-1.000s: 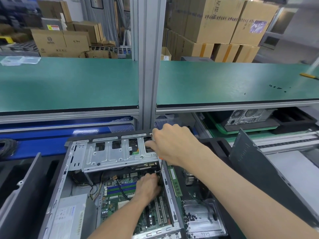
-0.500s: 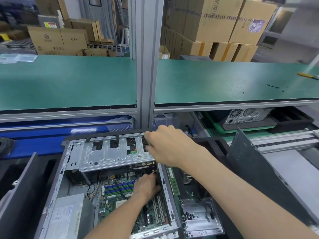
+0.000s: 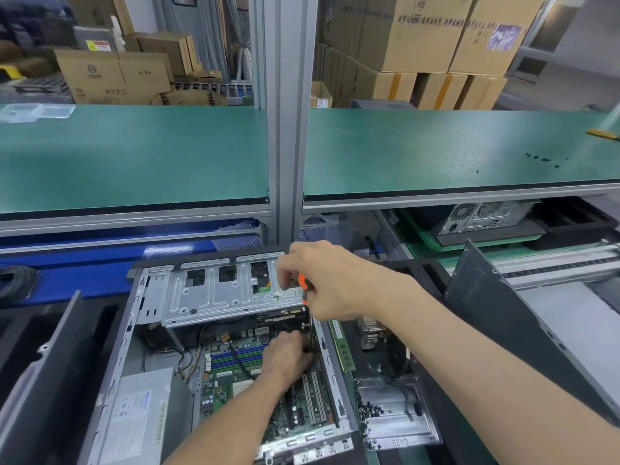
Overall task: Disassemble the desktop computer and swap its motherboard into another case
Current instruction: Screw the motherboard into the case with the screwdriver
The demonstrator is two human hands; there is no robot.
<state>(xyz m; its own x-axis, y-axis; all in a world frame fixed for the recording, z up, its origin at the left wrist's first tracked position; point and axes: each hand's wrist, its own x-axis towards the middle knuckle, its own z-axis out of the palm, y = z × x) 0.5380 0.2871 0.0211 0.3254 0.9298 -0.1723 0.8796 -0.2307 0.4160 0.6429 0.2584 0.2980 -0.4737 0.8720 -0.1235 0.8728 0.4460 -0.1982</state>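
Right hand is curled round an orange-handled screwdriver, handle mostly buried in the fist, shaft running down past the drive cage edge toward the board. Left hand sits directly below it, inside the case, fingers bent down at the far right corner of the motherboard; can't tell if it pinches a screw or just steadies the tip, that spot is hidden. Looks like a board mounting screw under the cage lip is being worked. To do it well: keep the shaft plumb on the screw head, press down before turning, let the left fingers guide the tip and catch the screw so it doesn't drop under the board. Watch the black cable just left of the left hand and the RAM slots beside it. Board is still seated in the case, PSU near-left of the hands. Right of the hands outside the case: loose RAM stick, heatsink, tray of screws, side panel leaning further out. Versus half a second ago: the right hand's grip has shifted so the orange handle now shows between the fingers, where before it was hidden; left hand is in the same corner, hardly moved; nothing else has shifted.
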